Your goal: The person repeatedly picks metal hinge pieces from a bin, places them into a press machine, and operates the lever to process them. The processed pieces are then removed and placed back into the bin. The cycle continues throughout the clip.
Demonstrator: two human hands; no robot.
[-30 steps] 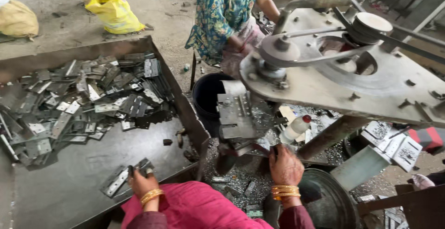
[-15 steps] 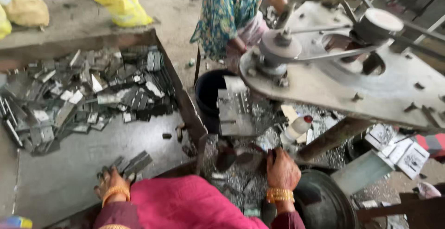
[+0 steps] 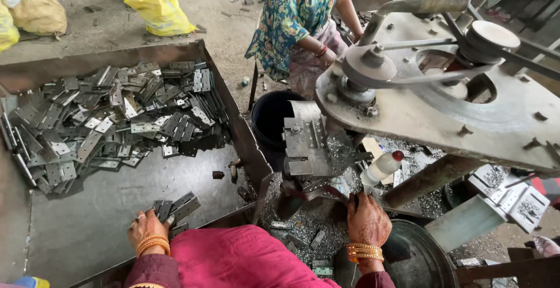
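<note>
A small stack of metal plates (image 3: 175, 209) is gripped by the left hand (image 3: 149, 232) in the near tray (image 3: 105, 224). The right hand (image 3: 367, 221) is closed on the press (image 3: 420, 89) lever; a white bottle (image 3: 382, 168) stands just beyond it.

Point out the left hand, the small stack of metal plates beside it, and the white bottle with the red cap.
left hand (image 3: 147, 231): head view, back of hand.
metal plates (image 3: 178, 207): head view, top plate.
white bottle (image 3: 380, 168): head view, body.

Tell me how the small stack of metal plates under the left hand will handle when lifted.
The metal plates look flat and stiff, so no flopping. Loosely fanned under the left hand, they may slide apart. Probably heavy for their size.
</note>
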